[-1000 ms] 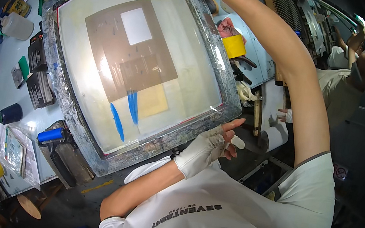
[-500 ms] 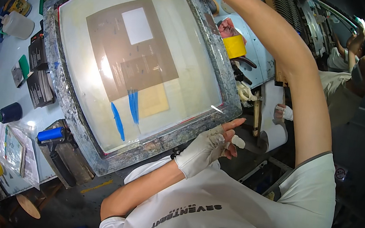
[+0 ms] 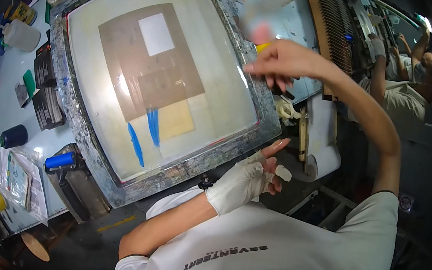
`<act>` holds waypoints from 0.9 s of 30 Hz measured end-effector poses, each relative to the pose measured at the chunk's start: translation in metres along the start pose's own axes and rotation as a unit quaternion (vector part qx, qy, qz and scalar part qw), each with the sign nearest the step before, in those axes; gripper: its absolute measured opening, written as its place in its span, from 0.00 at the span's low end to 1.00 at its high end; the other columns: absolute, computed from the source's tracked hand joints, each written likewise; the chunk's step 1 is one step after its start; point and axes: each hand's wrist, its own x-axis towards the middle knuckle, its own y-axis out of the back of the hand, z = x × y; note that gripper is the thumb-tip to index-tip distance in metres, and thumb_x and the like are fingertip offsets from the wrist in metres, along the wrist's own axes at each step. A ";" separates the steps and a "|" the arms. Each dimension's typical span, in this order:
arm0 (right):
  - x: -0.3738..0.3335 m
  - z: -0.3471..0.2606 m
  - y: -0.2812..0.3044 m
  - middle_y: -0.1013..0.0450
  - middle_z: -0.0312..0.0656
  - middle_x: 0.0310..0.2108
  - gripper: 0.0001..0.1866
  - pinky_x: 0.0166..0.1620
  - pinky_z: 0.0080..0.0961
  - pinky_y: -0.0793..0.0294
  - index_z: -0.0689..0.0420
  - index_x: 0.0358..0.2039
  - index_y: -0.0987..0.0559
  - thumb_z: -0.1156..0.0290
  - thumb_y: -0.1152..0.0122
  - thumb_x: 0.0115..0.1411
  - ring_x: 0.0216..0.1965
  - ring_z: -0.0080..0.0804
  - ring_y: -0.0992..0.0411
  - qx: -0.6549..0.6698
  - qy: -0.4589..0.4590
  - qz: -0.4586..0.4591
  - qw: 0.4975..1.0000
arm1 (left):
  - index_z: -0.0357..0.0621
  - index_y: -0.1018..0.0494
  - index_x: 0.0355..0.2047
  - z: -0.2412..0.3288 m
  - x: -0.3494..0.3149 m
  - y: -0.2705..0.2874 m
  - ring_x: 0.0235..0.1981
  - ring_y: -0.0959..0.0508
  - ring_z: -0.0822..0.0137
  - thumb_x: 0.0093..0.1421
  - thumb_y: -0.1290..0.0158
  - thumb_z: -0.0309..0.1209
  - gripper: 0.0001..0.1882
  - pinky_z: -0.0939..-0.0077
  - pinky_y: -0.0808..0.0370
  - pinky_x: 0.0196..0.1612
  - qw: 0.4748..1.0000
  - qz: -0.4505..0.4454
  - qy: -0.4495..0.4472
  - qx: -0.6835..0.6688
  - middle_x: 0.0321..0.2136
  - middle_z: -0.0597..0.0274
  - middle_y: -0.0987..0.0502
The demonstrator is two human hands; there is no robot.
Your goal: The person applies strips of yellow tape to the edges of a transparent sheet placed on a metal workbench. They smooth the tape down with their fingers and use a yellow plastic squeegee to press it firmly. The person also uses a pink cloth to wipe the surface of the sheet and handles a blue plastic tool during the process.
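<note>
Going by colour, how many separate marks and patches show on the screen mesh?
Blue ink streaks: 2
Brown patch: 1
White square: 1
Pale yellow rectangle: 1
Total: 5

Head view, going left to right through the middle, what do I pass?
White plastic jug → black packets → large printing screen frame → blue ink streaks → left hand in a white glove → right hand → a co-worker.

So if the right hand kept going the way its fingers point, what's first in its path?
Probably the screen frame: the right hand hangs above its right rail, fingers aimed left toward the mesh. Its height above the rail is unclear.
</note>
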 end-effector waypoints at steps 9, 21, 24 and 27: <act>-0.038 0.059 -0.072 0.18 0.47 0.26 0.20 0.20 0.18 0.24 0.69 0.29 0.14 0.62 0.36 0.68 0.21 0.24 0.20 0.308 0.043 -0.152 0.938 | 0.70 0.65 0.77 -0.012 -0.002 -0.019 0.39 0.20 0.59 0.69 0.44 0.43 0.48 0.66 0.23 0.45 0.996 -0.005 0.037 -0.083 0.42 0.60 0.21; -0.046 0.064 -0.076 0.19 0.48 0.24 0.26 0.14 0.18 0.28 0.67 0.24 0.16 0.53 0.36 0.67 0.15 0.28 0.22 0.276 0.061 -0.138 0.949 | 0.38 0.23 0.45 0.264 0.066 -0.049 0.31 0.24 0.76 0.69 0.43 0.33 0.11 0.79 0.26 0.36 0.387 0.257 -0.323 0.825 0.30 0.65 0.20; -0.035 0.060 -0.073 0.19 0.46 0.24 0.26 0.15 0.18 0.28 0.67 0.24 0.16 0.54 0.36 0.67 0.16 0.28 0.22 0.262 0.061 -0.169 0.948 | 0.44 0.24 0.41 0.364 0.090 -0.021 0.37 0.19 0.46 0.64 0.41 0.38 0.12 0.54 0.24 0.40 0.069 0.253 -0.362 0.895 0.33 0.51 0.18; -0.040 0.062 -0.074 0.19 0.43 0.23 0.26 0.15 0.19 0.29 0.65 0.23 0.16 0.54 0.38 0.68 0.15 0.27 0.22 0.269 0.067 -0.157 0.948 | 0.44 0.24 0.42 0.388 0.117 -0.011 0.33 0.18 0.51 0.66 0.42 0.39 0.12 0.61 0.23 0.37 0.085 0.350 -0.338 0.870 0.31 0.52 0.17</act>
